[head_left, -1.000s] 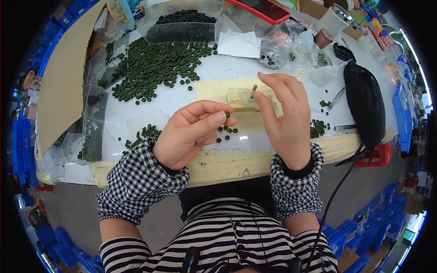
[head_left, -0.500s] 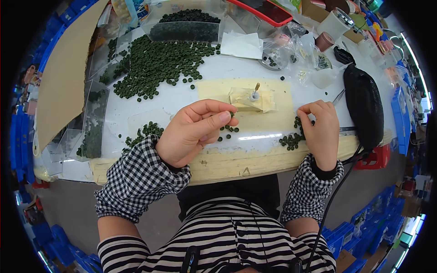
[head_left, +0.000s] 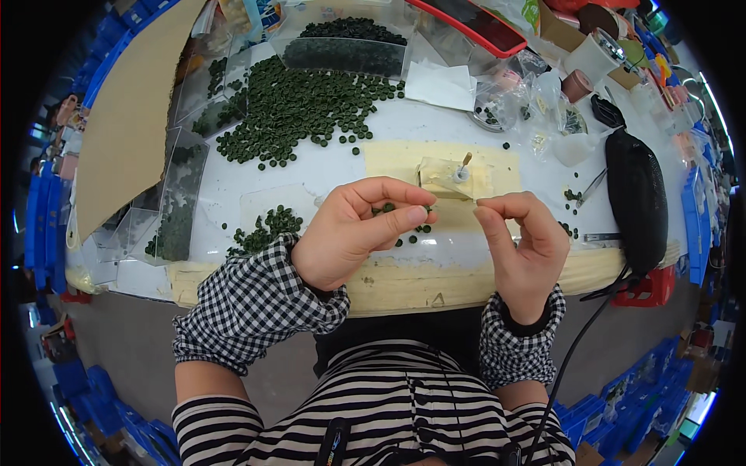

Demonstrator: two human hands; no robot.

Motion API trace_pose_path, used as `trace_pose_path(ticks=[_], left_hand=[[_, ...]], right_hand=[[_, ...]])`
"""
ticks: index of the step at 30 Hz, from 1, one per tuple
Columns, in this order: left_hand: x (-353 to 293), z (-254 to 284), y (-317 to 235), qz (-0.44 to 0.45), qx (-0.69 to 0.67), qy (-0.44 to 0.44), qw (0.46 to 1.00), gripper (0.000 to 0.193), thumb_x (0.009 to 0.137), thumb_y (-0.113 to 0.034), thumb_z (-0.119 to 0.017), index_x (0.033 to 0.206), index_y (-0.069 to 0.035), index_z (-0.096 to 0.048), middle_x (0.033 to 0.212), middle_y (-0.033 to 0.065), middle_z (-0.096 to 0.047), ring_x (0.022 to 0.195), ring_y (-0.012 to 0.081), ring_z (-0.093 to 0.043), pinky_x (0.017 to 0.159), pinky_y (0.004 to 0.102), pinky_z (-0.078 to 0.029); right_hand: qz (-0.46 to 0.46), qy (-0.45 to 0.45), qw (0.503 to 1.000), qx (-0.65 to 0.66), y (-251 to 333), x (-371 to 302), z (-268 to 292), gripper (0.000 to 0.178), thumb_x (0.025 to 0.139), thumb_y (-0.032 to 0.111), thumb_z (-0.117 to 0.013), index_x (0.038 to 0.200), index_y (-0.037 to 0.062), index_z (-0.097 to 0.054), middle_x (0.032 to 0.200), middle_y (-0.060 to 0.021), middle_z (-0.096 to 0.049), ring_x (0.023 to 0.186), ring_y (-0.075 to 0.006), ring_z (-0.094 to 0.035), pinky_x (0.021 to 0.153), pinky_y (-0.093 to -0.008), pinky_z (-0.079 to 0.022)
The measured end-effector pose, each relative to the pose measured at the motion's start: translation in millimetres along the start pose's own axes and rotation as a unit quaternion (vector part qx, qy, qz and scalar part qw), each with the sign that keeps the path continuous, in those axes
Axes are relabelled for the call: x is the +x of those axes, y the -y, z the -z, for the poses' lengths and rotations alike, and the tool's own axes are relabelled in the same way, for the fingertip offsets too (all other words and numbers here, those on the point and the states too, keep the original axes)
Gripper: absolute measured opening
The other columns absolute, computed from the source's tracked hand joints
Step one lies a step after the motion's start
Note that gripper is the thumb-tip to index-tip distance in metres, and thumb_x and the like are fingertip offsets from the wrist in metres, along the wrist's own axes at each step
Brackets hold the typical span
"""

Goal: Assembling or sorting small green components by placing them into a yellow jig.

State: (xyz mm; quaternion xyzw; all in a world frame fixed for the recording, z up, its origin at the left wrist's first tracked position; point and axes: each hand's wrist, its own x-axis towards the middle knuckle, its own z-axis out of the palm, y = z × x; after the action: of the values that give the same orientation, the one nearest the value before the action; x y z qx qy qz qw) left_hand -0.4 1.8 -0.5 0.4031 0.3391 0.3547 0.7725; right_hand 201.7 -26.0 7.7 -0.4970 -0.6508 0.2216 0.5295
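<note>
**Green beads point(head_left: 295, 113), loose and contained**

Surface point(head_left: 544, 175): white, with a pale taped near edge; carries all items below.
Cardboard sheet point(head_left: 136, 109): tan, along the left side.
Bead heap: loose, upper left, spread in front of the rear tray.
Left hand point(head_left: 350, 237): mine, over the near part of the surface; thumb and forefinger pinched narrow, a single green bead point(head_left: 428, 209) showing at their tips.
Right hand point(head_left: 530, 247): mine, just beside the wrapped block; thumb and forefinger brought nearly together. Cannot tell whether anything lies between them.
Side tray point(head_left: 183, 206): clear plastic, beside the cardboard; dark-green beads inside.
Black bag point(head_left: 636, 194): far right; contents cannot be seen.
Rear tray point(head_left: 346, 56): clear, at the back; well stocked with dark-green beads.
Phone point(head_left: 474, 25): red-edged, right of the rear tray.
Wrapped block point(head_left: 443, 185): pale, on a yellowish sheet point(head_left: 385, 155), beyond my fingertips.
White canister point(head_left: 590, 56): metal-topped; contents hidden.
Round dish point(head_left: 488, 118): clear; a few dark beads.
Whitish tube point(head_left: 461, 177): upright on the block; a thin brown stick point(head_left: 467, 159) stands out of it.
</note>
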Motion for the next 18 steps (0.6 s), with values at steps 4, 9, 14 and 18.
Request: trace_pose_path(ticks=[4,9,14,18], left_hand=[[-3,0,1,-0.031,0.034,0.001,0.999,0.017,0.088,-0.007,-0.059,0.104,-0.002,-0.061,0.09,0.0068,-0.066,0.055,0.0021,-0.036,0.05,0.0173,-0.03],[-3,-2,1,-0.059,0.018,-0.014,0.998,0.016,0.088,-0.007,-0.06,0.103,-0.003,-0.061,0.091,0.007,-0.066,0.058,0.0018,-0.04,0.05,0.0172,-0.03],[-4,-5,-2,-0.084,0.02,-0.016,0.996,0.017,0.085,-0.005,-0.062,0.102,-0.002,-0.061,0.092,0.008,-0.066,0.068,0.0033,-0.052,0.055,0.0167,-0.037],[-5,-4,0,-0.102,0.061,-0.016,0.993,0.016,0.083,0.0,-0.064,0.099,0.001,-0.061,0.094,0.0094,-0.066,0.084,0.0095,-0.061,0.07,0.0194,-0.048]], right_hand=[[-0.053,0.033,0.991,0.117,7,-5,-14,0.01,0.079,-0.001,-0.067,0.089,-0.0036,-0.066,0.077,-0.0083,-0.067,0.07,-0.0098,-0.061,0.066,-0.0213,-0.048],[-0.122,0.026,0.967,0.223,6,-9,-21,0.015,0.079,-0.003,-0.066,0.094,-0.0031,-0.067,0.085,-0.0085,-0.067,0.077,-0.0119,-0.063,0.07,-0.022,-0.049],[-0.06,0.056,0.98,0.182,0,-8,-18,0.016,0.078,-0.004,-0.067,0.094,-0.0021,-0.066,0.089,-0.008,-0.064,0.08,-0.0117,-0.061,0.071,-0.0221,-0.049],[-0.112,0.043,0.964,0.236,0,-10,-22,0.013,0.078,-0.003,-0.067,0.09,-0.0019,-0.066,0.087,-0.007,-0.063,0.076,-0.011,-0.059,0.069,-0.0217,-0.048]])
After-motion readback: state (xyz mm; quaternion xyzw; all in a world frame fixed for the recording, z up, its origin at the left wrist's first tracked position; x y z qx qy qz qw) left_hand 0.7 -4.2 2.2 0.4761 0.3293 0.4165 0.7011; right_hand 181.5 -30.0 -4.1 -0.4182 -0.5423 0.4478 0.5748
